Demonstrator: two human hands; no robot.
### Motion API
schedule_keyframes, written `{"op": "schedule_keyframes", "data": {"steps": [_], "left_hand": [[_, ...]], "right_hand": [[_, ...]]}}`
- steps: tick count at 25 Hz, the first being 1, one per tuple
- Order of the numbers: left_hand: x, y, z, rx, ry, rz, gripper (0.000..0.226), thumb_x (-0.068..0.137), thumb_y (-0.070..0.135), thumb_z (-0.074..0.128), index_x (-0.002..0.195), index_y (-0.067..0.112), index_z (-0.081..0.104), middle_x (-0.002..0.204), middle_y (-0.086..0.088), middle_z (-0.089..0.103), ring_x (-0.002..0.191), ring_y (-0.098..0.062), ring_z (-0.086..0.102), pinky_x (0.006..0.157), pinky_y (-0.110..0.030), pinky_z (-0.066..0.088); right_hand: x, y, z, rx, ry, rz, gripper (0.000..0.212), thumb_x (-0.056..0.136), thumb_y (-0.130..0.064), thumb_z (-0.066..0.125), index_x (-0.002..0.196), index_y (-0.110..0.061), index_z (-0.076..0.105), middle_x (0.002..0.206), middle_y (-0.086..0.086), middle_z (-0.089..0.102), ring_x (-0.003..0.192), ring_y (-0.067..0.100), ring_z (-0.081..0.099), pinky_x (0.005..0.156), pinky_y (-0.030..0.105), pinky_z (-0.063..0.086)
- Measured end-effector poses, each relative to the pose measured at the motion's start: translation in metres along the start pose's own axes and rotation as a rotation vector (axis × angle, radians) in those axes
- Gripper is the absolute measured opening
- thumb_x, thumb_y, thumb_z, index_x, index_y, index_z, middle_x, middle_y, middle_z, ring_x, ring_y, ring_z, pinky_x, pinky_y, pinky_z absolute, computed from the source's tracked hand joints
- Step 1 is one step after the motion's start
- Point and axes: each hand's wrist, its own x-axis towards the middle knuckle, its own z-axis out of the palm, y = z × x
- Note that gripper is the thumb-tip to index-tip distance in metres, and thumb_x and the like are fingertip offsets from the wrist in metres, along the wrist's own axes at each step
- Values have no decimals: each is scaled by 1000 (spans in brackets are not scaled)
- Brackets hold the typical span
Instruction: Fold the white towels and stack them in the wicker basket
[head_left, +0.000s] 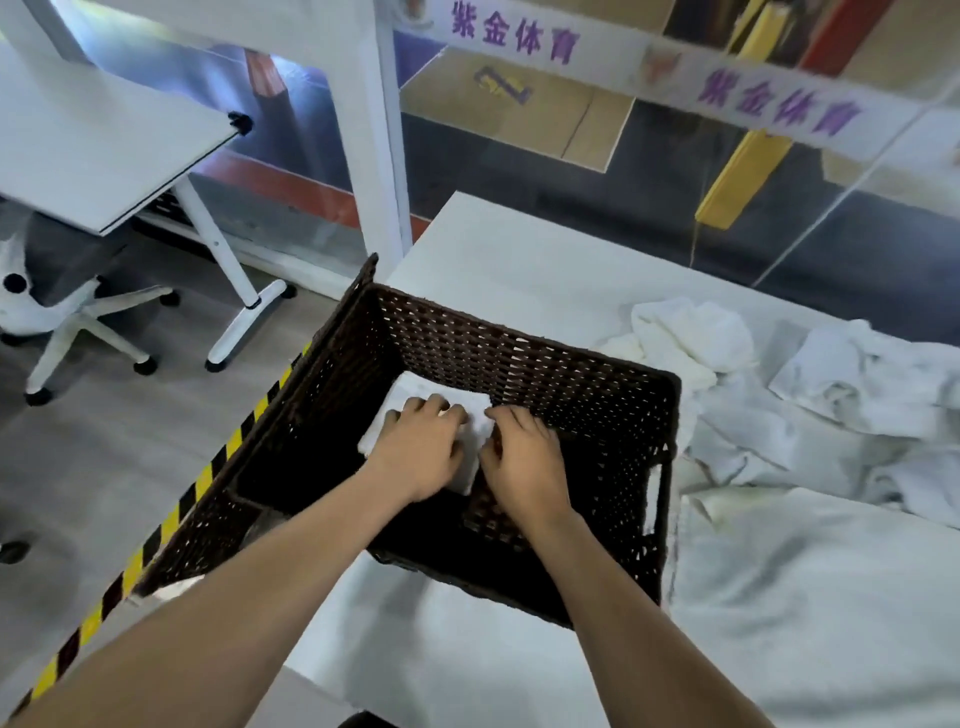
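A dark brown wicker basket (597, 395) stands on the white table's left end. Inside it, against the far left corner, lies a folded white towel (415, 392). My left hand (421, 447) rests flat on top of that towel. My right hand (524, 457) curls its fingers over the towel's right edge, low in the basket. Both forearms reach in over the near rim. Several unfolded white towels (691, 338) lie in a crumpled heap on the table to the right of the basket.
The white table (498, 260) runs back and right; a flat white cloth (810, 597) covers its near right part. Left of it are black-and-yellow floor tape (208, 478), a white office chair (78, 322) and a white desk (104, 150). A glass partition stands behind.
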Motion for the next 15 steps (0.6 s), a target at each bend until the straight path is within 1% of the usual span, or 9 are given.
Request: {"op": "schedule_keyframes", "data": {"steps": [2, 5, 7, 10, 13, 15], "left_hand": [[-25, 6, -5, -42, 149, 63, 39, 92, 37, 51, 131, 28, 53, 136, 1, 51, 125, -27, 47, 95, -45, 41], [-57, 15, -13, -122, 332, 168, 37, 86, 32, 63, 123, 27, 61, 131, 1, 57, 121, -28, 53, 91, -45, 45], [-72, 21, -17, -137, 405, 230, 35, 87, 33, 60, 121, 27, 62, 133, 3, 56, 123, -26, 52, 95, -44, 44], [-98, 37, -21, -204, 433, 314, 41, 89, 40, 42, 124, 27, 60, 136, 3, 54, 128, -23, 46, 104, -41, 39], [-120, 59, -20, -259, 423, 391, 40, 91, 40, 42, 125, 29, 59, 137, 5, 52, 131, -22, 43, 107, -41, 37], [-132, 76, -16, -269, 401, 443, 40, 92, 40, 42, 126, 30, 58, 139, 7, 51, 134, -22, 42, 109, -41, 36]], "right_hand": [[-19, 0, -19, 26, 126, 14, 39, 91, -27, 56, 130, -23, 59, 131, -2, 60, 116, 24, 57, 102, 40, 42], [-54, 2, -42, 44, 284, 41, 42, 91, -25, 58, 133, -21, 60, 141, -2, 57, 128, 20, 53, 111, 38, 38], [-74, 2, -54, 45, 364, 66, 43, 91, -24, 61, 133, -20, 60, 144, 0, 55, 132, 19, 50, 113, 37, 36], [-110, 0, -71, 45, 437, 129, 42, 92, -23, 63, 134, -22, 60, 148, -2, 51, 134, 18, 47, 115, 36, 34], [-147, 7, -89, 48, 488, 196, 41, 94, -25, 60, 135, -25, 58, 149, -4, 49, 135, 16, 45, 115, 34, 31], [-172, 13, -98, 61, 524, 247, 41, 94, -25, 59, 135, -26, 57, 147, -4, 50, 134, 15, 46, 114, 33, 32]]}}
